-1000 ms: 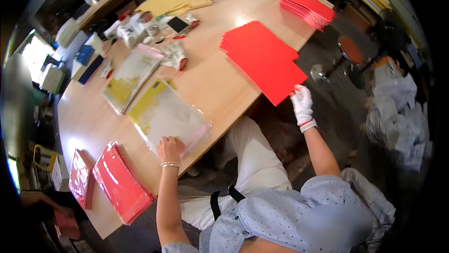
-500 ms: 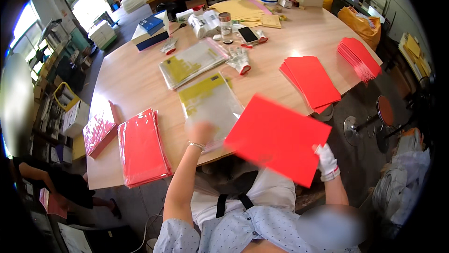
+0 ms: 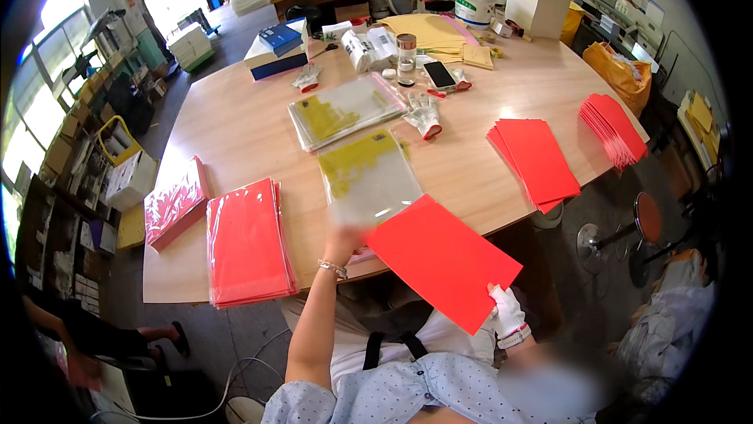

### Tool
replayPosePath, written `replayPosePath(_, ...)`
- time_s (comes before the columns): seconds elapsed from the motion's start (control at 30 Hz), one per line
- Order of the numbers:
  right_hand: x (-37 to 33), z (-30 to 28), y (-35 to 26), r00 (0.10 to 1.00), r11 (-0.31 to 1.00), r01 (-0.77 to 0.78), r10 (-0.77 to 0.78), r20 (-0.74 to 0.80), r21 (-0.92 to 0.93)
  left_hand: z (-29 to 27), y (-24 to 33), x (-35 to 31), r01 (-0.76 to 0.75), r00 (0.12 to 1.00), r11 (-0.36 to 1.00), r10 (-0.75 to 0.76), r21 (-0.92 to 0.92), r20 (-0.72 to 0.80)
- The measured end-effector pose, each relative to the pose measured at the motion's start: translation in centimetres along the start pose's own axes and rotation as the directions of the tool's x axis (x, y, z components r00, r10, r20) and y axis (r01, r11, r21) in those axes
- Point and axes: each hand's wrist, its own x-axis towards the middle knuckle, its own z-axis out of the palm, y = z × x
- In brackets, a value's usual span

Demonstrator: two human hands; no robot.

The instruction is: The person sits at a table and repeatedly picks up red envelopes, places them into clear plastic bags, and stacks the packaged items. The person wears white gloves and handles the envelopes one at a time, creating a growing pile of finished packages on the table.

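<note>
My right hand [image 3: 508,316], in a white glove with bare fingertips, pinches a red paper sheet [image 3: 443,259] by its lower right corner. The sheet is held tilted in front of me, and its upper left corner meets the near end of a clear plastic bag [image 3: 376,181] with a yellow-green print. My bare left hand [image 3: 343,242], a bracelet at its wrist, is at that same end of the bag; its fingers are smeared by motion. Behind lies a stack of similar bags [image 3: 345,114]. Left of my left hand is a pile of red sheets in clear bags [image 3: 249,243].
Red sheets [image 3: 537,161] lie fanned at right, with another fanned stack [image 3: 612,130] beyond. A wrapped red pack [image 3: 176,203] sits at the left edge. Farther back are a glove [image 3: 424,114], a phone [image 3: 441,74], a jar [image 3: 405,59] and a white bucket [image 3: 474,4]. A stool [image 3: 647,218] stands right.
My right hand has brought the red sheet left and down, so its corner now meets the bag's near end. My left hand stays at the bag, slightly lower. The whole view has shifted a little.
</note>
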Motion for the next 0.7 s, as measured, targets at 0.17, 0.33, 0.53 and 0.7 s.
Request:
replayPosePath(0.17, -0.5, 0.2, 0.8, 0.997, 0.998, 0.055, -0.056, -0.044, -0.020, 3.9, -1.0, -1.2, -0.137, 0.985, 0.857, 0.064, -0.497, -0.160)
replayPosePath(0.33, -2.7, 2.5, 0.7, 0.987, 0.996, -0.081, 0.086, -0.139, 0.043, 13.4, -2.4, -1.7, -0.447, 0.889, 0.379, 0.084, -0.811, -0.450)
replayPosePath(0.53, -3.3, 0.5, 2.0, 0.981, 0.996, -0.066, 0.076, 0.181, -0.062, 22.2, -7.8, -2.7, -0.246, 0.960, 0.918, 0.185, -0.311, -0.212)
replayPosePath(0.7, 4.3, 4.0, 6.4, 0.980, 0.965, -0.103, 0.056, 0.192, 0.241, 25.0, -8.9, -8.1, -0.291, 0.952, 0.921, 0.251, -0.260, -0.179)
